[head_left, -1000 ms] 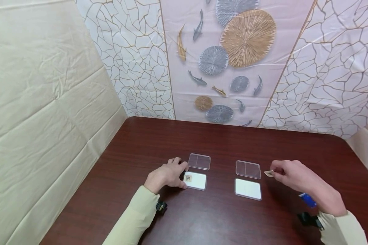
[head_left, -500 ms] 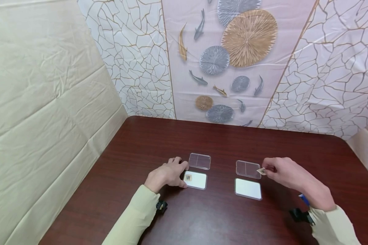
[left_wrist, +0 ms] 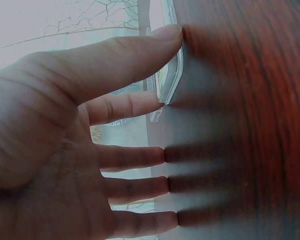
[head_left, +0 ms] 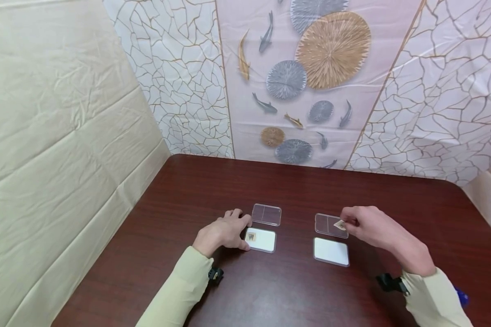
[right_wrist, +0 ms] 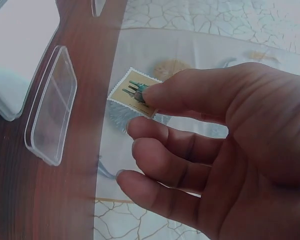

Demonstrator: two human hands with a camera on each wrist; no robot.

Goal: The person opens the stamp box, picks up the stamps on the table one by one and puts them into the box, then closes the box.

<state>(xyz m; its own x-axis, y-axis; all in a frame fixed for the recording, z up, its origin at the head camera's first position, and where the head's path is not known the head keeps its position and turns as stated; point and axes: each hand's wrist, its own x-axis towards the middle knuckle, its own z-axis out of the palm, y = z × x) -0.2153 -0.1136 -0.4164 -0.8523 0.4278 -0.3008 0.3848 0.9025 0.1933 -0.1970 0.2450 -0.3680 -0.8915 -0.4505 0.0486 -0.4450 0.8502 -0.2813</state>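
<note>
My right hand (head_left: 375, 228) pinches a postage stamp (right_wrist: 132, 93) by one corner between thumb and fingers. The stamp has perforated edges and a dark green vessel-like picture on tan, and in the head view it overlaps the right clear lid (head_left: 325, 225). Just nearer than this lid lies a case base with a white insert (head_left: 331, 251). On the left, my left hand (head_left: 225, 231) spreads its straight fingers on the table, thumb and index fingertip at the edge of the other white-insert case base (head_left: 266, 241). A second stamp (head_left: 251, 236) lies on that insert's left end.
Another clear lid (head_left: 267, 215) lies behind the left case base. A small blue object (head_left: 461, 296) shows beside the right sleeve. The dark wooden table (head_left: 286, 295) ends at a patterned backdrop (head_left: 253, 136), with a cream cloth wall (head_left: 73, 159) at left.
My right hand has moved left with the stamp, from right of the right lid to over its right part. The left hand and the cases have stayed in place.
</note>
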